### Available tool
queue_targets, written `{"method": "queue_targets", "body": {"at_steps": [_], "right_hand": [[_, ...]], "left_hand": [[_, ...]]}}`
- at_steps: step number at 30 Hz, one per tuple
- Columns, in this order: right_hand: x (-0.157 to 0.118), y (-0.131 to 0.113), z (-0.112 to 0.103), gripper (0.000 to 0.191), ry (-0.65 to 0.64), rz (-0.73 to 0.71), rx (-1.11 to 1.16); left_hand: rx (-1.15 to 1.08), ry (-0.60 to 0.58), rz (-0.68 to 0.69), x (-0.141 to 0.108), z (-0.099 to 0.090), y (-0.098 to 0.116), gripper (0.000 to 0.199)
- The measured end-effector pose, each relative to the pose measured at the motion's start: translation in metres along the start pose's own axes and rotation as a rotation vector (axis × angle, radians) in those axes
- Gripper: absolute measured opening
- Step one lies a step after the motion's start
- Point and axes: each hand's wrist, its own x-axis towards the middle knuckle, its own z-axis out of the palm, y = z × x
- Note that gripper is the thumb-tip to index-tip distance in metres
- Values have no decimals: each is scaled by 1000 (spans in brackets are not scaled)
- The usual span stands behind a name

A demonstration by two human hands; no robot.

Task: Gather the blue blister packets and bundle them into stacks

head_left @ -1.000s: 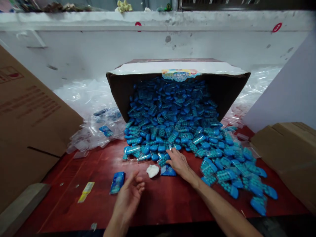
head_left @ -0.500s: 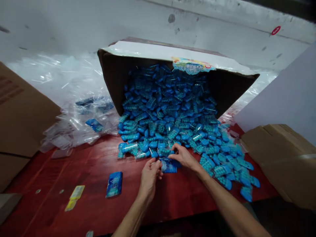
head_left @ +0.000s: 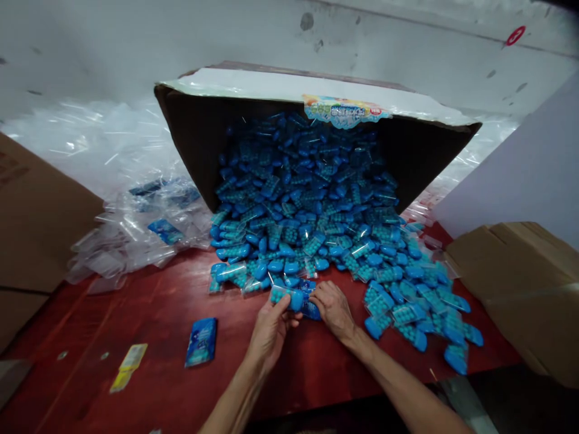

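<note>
My left hand [head_left: 271,325] is closed on a small clear container [head_left: 286,296] with turquoise beads and a blue cap, gripped between thumb and fingers, cap end to the right. Close beside it, my right hand [head_left: 333,308] has its fingers bent onto a blue printed packet [head_left: 310,306], which lies partly behind the container's cap. Whether the container touches the packet is hidden by the fingers. Just beyond both hands spreads a large pile of the same bead containers [head_left: 312,223], spilling out of a tipped cardboard box [head_left: 181,132].
A filled blue packet [head_left: 201,342] and a yellow label strip [head_left: 128,367] lie on the red table [head_left: 158,386] to the left. Clear plastic sleeves [head_left: 113,247] heap at the back left, with a blue packet [head_left: 165,231] on them. Cardboard boxes [head_left: 511,283] flank both sides.
A bead container now sits in my left hand, brought close to the blue packet. My right hand has come down from the pile's edge onto the packet. The view has shifted slightly.
</note>
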Motion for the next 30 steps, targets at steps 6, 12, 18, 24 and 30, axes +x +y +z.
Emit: {"method": "queue_targets", "body": {"at_steps": [6, 12, 18, 24, 30], "right_hand": [[8, 10, 5, 21, 49, -94, -152], [7, 20, -7, 17, 121, -82, -152], [1, 32, -24, 16, 184, 50, 230], [-7, 38, -43, 18, 220, 249, 1007], [-16, 17, -59, 36, 111, 186, 1234]], "left_hand": [[6, 102, 3, 0, 9, -17, 20], [19, 102, -20, -5, 14, -23, 20], [165, 82, -16, 2, 20, -35, 25], [554, 227, 162, 18, 32, -30, 42], [584, 79, 286, 4, 45, -25, 37]]}}
